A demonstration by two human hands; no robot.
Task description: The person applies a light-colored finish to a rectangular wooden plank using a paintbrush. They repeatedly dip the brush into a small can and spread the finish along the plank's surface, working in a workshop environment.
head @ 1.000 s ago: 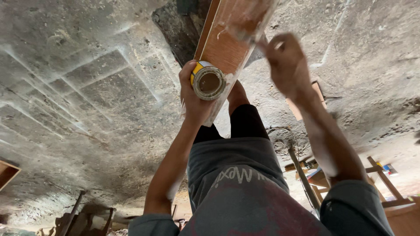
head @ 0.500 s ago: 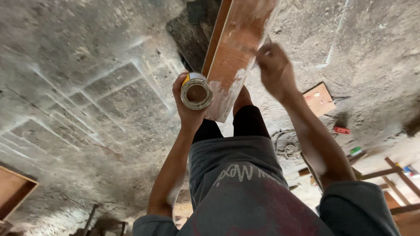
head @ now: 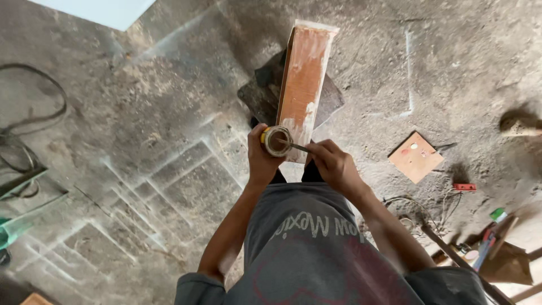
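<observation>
My left hand (head: pixel 261 160) grips a small round can (head: pixel 276 140) with a yellow edge, held just in front of my body. My right hand (head: pixel 333 164) holds a thin tool (head: pixel 299 147) whose tip reaches into the open can. Right behind the can a reddish-brown wooden board (head: pixel 303 79) with white smears stands up from the floor, resting on a dark flat slab (head: pixel 265 99).
The concrete floor (head: pixel 141 141) carries pale rectangular spray marks. A small square wooden piece (head: pixel 415 156) with paint spots lies at the right, with a little red object (head: pixel 464 187) near it. Cables (head: pixel 22 130) lie at the left, wooden frames and tools at the lower right.
The view has tilted further down and the whole board now shows. My right hand came off the board and brought the tool to the can. The can sits lower, closer to my body.
</observation>
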